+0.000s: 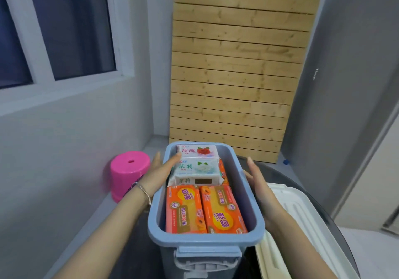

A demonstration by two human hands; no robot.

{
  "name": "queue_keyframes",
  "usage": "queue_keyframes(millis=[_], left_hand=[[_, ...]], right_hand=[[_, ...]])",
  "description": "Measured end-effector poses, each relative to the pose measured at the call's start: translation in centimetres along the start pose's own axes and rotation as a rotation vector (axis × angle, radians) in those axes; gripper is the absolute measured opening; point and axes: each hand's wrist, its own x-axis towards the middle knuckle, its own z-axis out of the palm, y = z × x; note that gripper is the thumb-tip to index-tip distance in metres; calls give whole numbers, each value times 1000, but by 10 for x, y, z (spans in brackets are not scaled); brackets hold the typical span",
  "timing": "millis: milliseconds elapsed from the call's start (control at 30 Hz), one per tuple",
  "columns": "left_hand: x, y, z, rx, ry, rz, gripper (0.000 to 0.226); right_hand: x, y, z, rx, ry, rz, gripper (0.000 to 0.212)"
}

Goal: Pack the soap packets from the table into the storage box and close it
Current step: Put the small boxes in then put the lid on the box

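A blue storage box [248, 194] stands open on the dark table in front of me. Inside lie two orange soap packets [205, 209] side by side at the near end. Behind them sit a white packet with green print [195, 169] and a white packet with a red rose [197, 151]. My left hand [160, 169] rests over the box's left rim, its thumb touching the white packets, fingers spread. My right hand [257, 179] is flat against the outside of the right wall, holding nothing. The cream lid [302, 224] lies to the right of the box.
A pink plastic stool [129, 173] stands on the floor to the left. A wooden slatted panel [237, 73] leans against the far wall. A window fills the left wall. The round dark table's edge curves behind the lid on the right.
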Motion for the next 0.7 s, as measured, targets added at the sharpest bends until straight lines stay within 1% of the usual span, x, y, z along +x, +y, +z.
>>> queue_keyframes(millis=[33, 67, 100, 133, 167, 200, 233, 267, 333, 367, 400, 500, 533, 633, 700], left_hand=[[-6, 5, 1, 78, 56, 60, 78], [-14, 10, 3, 115, 104, 157, 79], [-24, 15, 6, 150, 99, 252, 75], [-32, 18, 10, 155, 46, 332, 67], [-40, 22, 16, 166, -49, 349, 59], [-50, 22, 26, 190, -160, 343, 54], [-56, 22, 36, 257, -262, 350, 57], [-60, 22, 47, 378, -329, 388, 60], [-66, 22, 71, 683, -361, 464, 62], [-69, 22, 80, 776, -367, 477, 64], [-70, 22, 88, 819, -374, 474, 66], [-73, 20, 103, 924, -401, 456, 68], [-73, 19, 104, 933, -402, 451, 68], [-75, 19, 103, 906, -407, 430, 67], [-75, 19, 101, 899, -404, 431, 66]], right_hand=[[-7, -3, -2, -37, -11, -3, 60], [-10, -1, -11, -54, -52, -24, 62], [-15, -2, -16, -95, -56, -42, 65], [-20, 2, -25, -117, -47, -49, 66], [-26, 5, -31, -130, -31, -47, 67], [-32, 10, -40, -156, -11, -50, 67], [-39, 15, -46, -180, -7, -44, 67], [-45, 21, -53, -208, -11, -36, 69], [-63, 34, -62, -325, 7, -10, 74], [-72, 40, -64, -414, 16, 1, 74], [-79, 45, -66, -488, 19, 5, 72], [-106, 71, -74, -597, 28, -22, 57], [-113, 82, -80, -648, 21, -52, 56], [-128, 103, -99, -870, 63, -149, 65], [-126, 111, -105, -952, 75, -203, 66]])
